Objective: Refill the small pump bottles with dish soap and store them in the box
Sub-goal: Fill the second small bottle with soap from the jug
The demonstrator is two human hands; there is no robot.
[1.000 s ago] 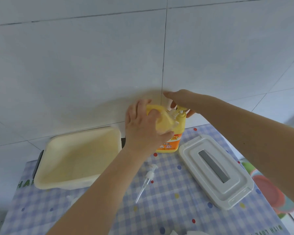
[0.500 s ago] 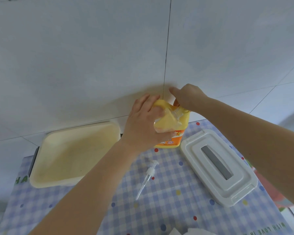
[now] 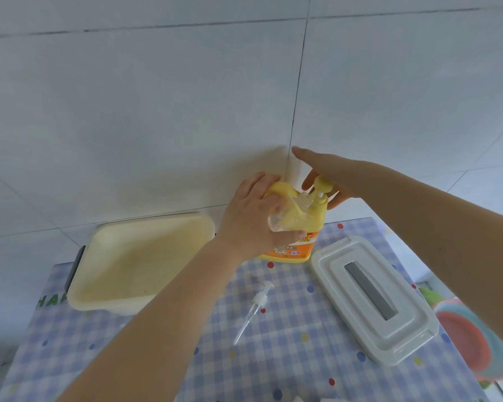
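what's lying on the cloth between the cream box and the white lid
In the head view, a loose pump head with its dip tube lies on the checked cloth between the cream box and the white lid, touching neither.

Checked tablecloth (image 3: 288, 358) meets tiled wall (image 3: 157, 111); coloured bowls (image 3: 476, 343) at right edge.

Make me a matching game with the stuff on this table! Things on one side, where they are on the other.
Things:
1. big yellow soap bottle
2. loose white pump
3. white lid
4. cream box

Places:
A. far left on the checked cloth
B. lying flat in the middle
C. standing by the wall
D. lying on the right

Pairs: 1-C, 2-B, 3-D, 4-A
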